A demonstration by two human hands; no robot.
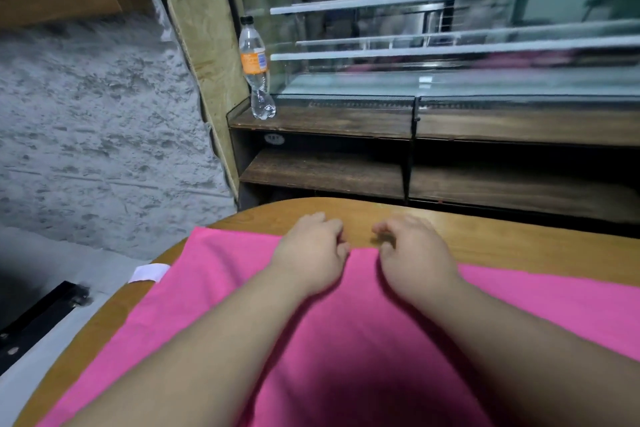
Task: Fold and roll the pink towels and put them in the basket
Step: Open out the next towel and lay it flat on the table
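Note:
A pink towel (214, 288) lies spread flat on the wooden table (519, 246), with a white label (149, 272) at its left edge. My left hand (311, 250) and my right hand (412, 250) sit side by side at the middle of the towel's far edge. The fingers of both curl down over that edge onto the wood, and the thumbs lie against the cloth, pinching the edge. My forearms cover the middle of the towel. No basket is in view.
Beyond the table stands a dark wooden shelf unit (322, 173) with a glass display case (450, 45) on top. A clear plastic bottle with an orange label (256, 69) stands at its left end. A rough grey wall (97, 135) is on the left.

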